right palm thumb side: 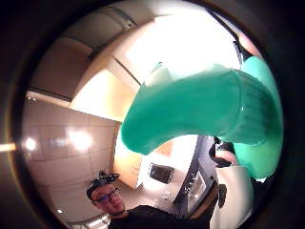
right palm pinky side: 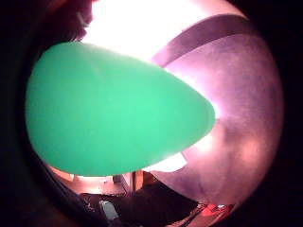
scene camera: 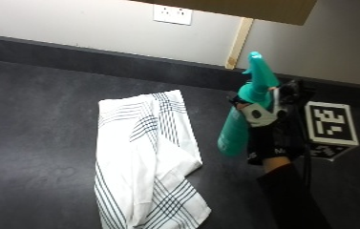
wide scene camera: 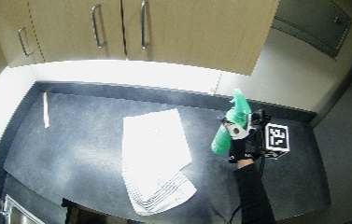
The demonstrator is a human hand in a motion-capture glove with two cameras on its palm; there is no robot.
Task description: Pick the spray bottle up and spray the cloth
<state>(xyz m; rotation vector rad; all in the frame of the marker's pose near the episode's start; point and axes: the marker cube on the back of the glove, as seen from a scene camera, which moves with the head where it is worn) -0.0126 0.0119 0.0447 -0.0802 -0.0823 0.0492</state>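
A teal spray bottle (scene camera: pixel 240 121) is lifted off the dark counter, gripped round its neck by my gloved right hand (scene camera: pixel 270 131). Its nozzle (scene camera: pixel 256 64) points up and slightly toward the wall. The bottle (wide scene camera: pixel 228 126) hangs right of the cloth. A white cloth with dark stripes (scene camera: pixel 144 157) lies flat and folded on the counter, left of the bottle and apart from it. The bottle's green body (right palm pinky side: pixel 113 111) fills the little finger side palm view. Its curved sprayer head (right palm thumb side: pixel 200 109) fills the thumb side palm view.
A card with a black-and-white marker (scene camera: pixel 331 125) lies on the counter (scene camera: pixel 33 124) behind my hand. A wall with a socket (scene camera: pixel 172 14) stands at the back, with cupboards (wide scene camera: pixel 138 28) above. A thin white strip (wide scene camera: pixel 45 109) lies far left.
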